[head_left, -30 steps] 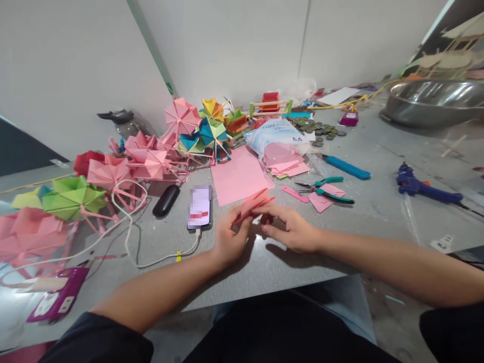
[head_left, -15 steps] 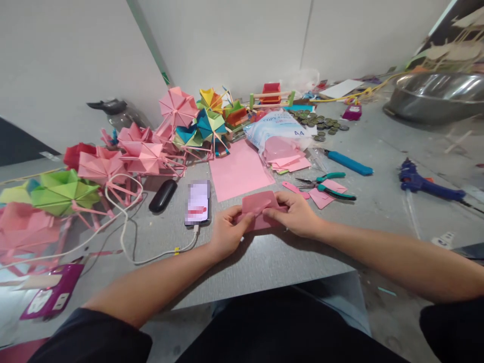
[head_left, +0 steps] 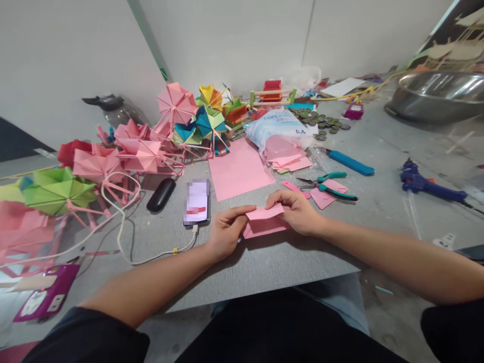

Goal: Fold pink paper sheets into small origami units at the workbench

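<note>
Between my two hands is a small piece of pink paper [head_left: 266,227], with its upper flap folded over toward me. My left hand [head_left: 228,229] grips its left side, fingers along the folded edge and thumb beneath. On the right side, my right hand [head_left: 297,212] pinches the flap near its top edge. Beyond them lies a larger pink sheet [head_left: 240,171] flat on the grey table [head_left: 264,272]. Teal-handled pliers [head_left: 327,185] rest on pink paper pieces just past my right hand. A phone [head_left: 196,201] with a white cable is left of my left hand.
Folded pink paper models [head_left: 141,155] and a green one [head_left: 60,189] crowd the left side. A copy-paper bag [head_left: 276,128] sits at the back. Rightward are a blue-handled cutter [head_left: 351,162], a blue glue gun [head_left: 427,184] and a metal basin [head_left: 434,98].
The paper's raised flap has been folded down toward me. My left fingers have straightened along its top edge, and my right fingers have moved onto the fold.
</note>
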Available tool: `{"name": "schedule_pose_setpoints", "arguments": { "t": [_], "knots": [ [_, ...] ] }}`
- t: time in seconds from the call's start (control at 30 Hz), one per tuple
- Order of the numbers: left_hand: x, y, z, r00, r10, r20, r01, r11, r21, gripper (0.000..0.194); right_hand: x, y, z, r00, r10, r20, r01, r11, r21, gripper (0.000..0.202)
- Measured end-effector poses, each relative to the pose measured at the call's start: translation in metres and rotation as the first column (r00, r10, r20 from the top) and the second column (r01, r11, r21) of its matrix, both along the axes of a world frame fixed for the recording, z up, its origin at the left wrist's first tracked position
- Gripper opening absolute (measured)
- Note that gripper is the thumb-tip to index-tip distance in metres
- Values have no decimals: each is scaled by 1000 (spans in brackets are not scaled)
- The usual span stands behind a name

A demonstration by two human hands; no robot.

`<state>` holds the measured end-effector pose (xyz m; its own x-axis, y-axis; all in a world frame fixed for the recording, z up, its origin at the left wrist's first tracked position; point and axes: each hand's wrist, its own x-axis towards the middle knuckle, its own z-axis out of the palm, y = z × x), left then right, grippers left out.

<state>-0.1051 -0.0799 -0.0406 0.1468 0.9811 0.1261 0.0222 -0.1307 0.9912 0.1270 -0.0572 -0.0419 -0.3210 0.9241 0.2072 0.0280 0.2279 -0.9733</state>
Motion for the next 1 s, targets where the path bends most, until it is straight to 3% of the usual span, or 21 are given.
{"name": "schedule_pose_setpoints", "arguments": {
  "t": [0.17,0.37,0.43,0.53,0.63,0.73,0.83,1.0],
  "knots": [
    [-3,-2,-1,1000,1,-21,0,998,70,17,2,1,-2,999,43,24,-43,999,-29,12],
    [-8,-6,2,993,-3,-120,28,979,203,22,11,-1,6,990,74,123,-81,995,55,27],
    [-10,-8,2,987,-16,-157,54,969,241,22,15,-2,12,980,125,155,-144,982,120,27],
    [-11,-8,1,979,27,-204,34,956,292,17,17,-4,17,959,199,203,-256,914,315,26],
    [-8,-9,-2,980,108,-170,-54,954,296,14,16,-7,16,954,148,263,-256,857,446,21],
    [-5,-9,-6,988,101,-121,-68,965,254,28,11,-10,11,966,24,258,-136,894,426,14],
    [-4,-11,-6,980,80,-181,-30,965,262,35,7,-12,10,962,-55,266,-40,940,340,22],
    [-5,-13,-3,973,32,-227,38,954,297,21,1,-12,14,943,-9,333,-98,948,303,20]
  ]
}}
